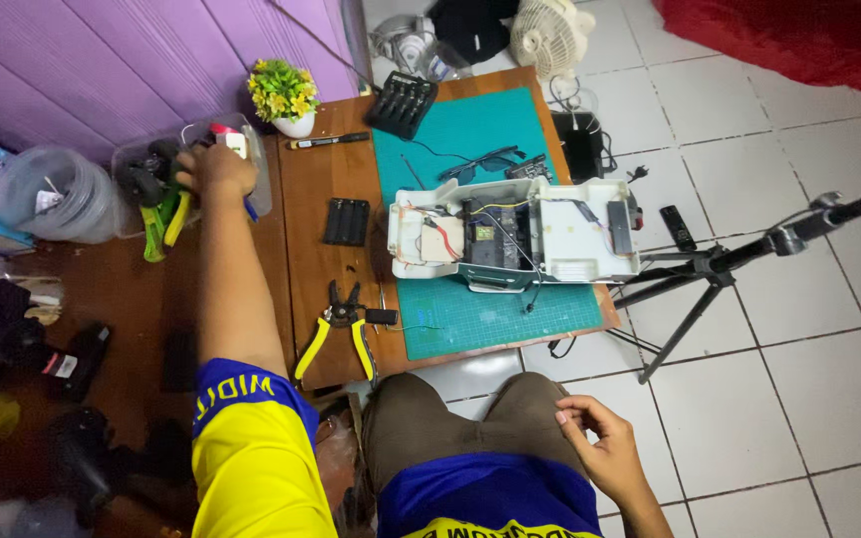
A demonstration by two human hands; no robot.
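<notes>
You are sitting over a white tiled floor point(749, 130) with a purple panelled wall point(102, 60) at the far left, facing a low wooden table point(316, 189). On the table lies a green cutting mat point(470, 314), and everything else places itself around it. Across the middle of the mat rests an opened white plastic device point(515, 237) with wires and a circuit board showing inside. Off the mat's right edge, on the floor, stands a black tripod point(719, 264). Well to the left of the mat, past the table's edge, sits a clear plastic tub point(146, 159) of tools; your left hand point(216, 169) reaches into it, fingers curled down among the tools, though what they grip cannot be told. Your right hand point(600, 448) lies below the mat, resting loosely open on your knee and holding nothing. Just left of the mat's lower corner lie yellow-handled pliers point(336, 334). Beyond the mat's top left corner stands a small pot of yellow flowers point(283, 98), and a black battery holder point(347, 221) lies beside the mat's left edge.
</notes>
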